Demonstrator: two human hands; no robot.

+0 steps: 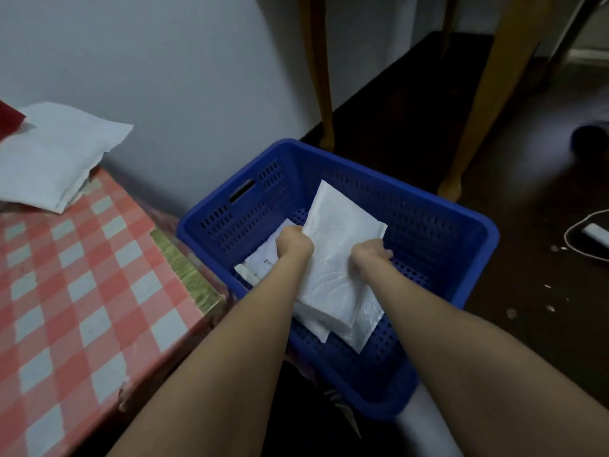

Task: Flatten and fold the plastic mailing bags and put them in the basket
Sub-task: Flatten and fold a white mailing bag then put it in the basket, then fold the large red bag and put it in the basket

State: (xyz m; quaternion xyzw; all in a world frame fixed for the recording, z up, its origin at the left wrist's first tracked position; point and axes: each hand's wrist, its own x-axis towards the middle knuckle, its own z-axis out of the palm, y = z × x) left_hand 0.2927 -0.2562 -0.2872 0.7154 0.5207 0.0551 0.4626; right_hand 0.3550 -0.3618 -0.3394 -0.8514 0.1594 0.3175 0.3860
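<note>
A blue perforated plastic basket (438, 222) stands on the floor beside the table. Inside it lies a folded white mailing bag (333, 255), on top of other white bags (263, 262). My left hand (293, 242) grips the top bag's left edge. My right hand (370, 253) grips its right edge, fingers curled over it. Both hands are down inside the basket. More white mailing bags (56, 159) lie in a loose pile on the table at the far left.
The table with a red-and-white checked cloth (82, 285) fills the left. Wooden furniture legs (324, 94) stand behind the basket on the dark floor. A white cable and charger (590, 232) lie at the right. A grey wall is behind.
</note>
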